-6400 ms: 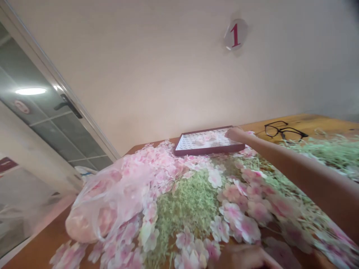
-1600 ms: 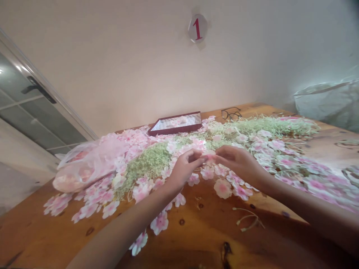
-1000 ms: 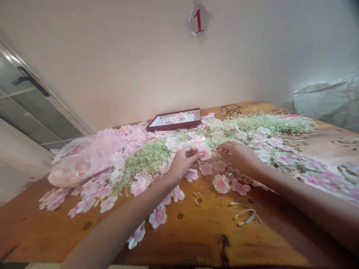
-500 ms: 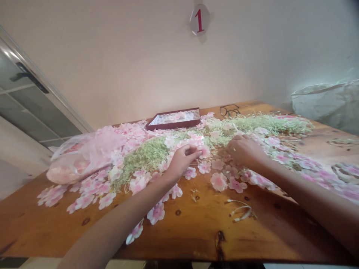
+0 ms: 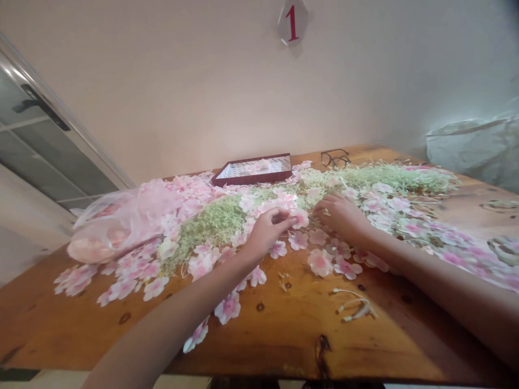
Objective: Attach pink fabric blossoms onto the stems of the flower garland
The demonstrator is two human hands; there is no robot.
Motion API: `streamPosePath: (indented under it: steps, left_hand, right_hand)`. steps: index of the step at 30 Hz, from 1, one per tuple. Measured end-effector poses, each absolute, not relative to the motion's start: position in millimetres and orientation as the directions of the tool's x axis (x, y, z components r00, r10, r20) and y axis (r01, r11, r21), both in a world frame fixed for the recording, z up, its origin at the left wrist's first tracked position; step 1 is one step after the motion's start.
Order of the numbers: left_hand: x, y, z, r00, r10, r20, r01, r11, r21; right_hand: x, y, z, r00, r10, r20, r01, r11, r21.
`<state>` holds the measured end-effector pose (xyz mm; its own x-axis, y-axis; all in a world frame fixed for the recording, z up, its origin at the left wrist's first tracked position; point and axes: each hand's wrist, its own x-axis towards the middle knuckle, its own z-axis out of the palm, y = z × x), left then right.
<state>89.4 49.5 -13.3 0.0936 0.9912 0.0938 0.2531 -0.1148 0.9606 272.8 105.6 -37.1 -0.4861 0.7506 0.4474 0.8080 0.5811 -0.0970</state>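
My wooden tabletop (image 5: 284, 335) carries a long heap of green stems (image 5: 211, 221), loose flowers (image 5: 320, 262), a plastic bag (image 5: 117, 224) at the left and a red tray (image 5: 253, 178) at the back. My left hand (image 5: 263, 235) pinches one pink flower (image 5: 300, 219) at the heap's near edge. My right hand (image 5: 344, 219) lies curled just beside it; I cannot tell whether its grip holds anything.

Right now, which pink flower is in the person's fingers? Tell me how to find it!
Start at the wooden table, strewn with pink flowers around a green heap. Near the middle, the left hand reaches in from the front edge. The flower is the one pinched at that hand's fingertips, while its neighbours lie loose and untouched on the wood.
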Motion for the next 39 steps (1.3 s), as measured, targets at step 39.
streamPosePath:
  steps: [39]
  left_hand:
    - [84,50,-18,0.096,0.995,0.037,0.147,-0.051,0.988]
  right_hand:
    - [260,59,0,-0.361,0.894,0.264,0.299,0.379,-0.876]
